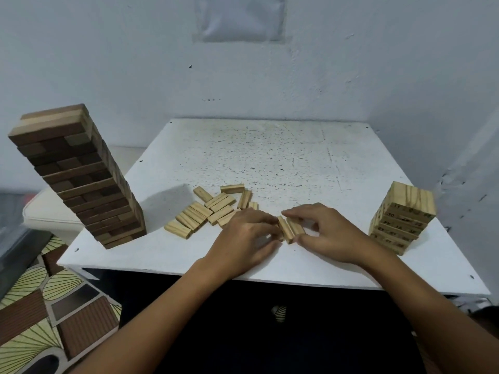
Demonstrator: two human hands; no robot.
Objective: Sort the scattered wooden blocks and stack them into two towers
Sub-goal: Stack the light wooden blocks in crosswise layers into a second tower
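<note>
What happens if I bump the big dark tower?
The dark tower would probably topple: it is tall, narrow and made of loose stacked blocks. It stands near the table edge, so blocks might fall off. The blocks look hard, so they would likely scatter, not break.

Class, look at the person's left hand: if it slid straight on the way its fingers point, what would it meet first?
Probably the small pale wooden blocks that the left hand already touches; beyond them, the right hand. Depth is hard to judge.
</note>
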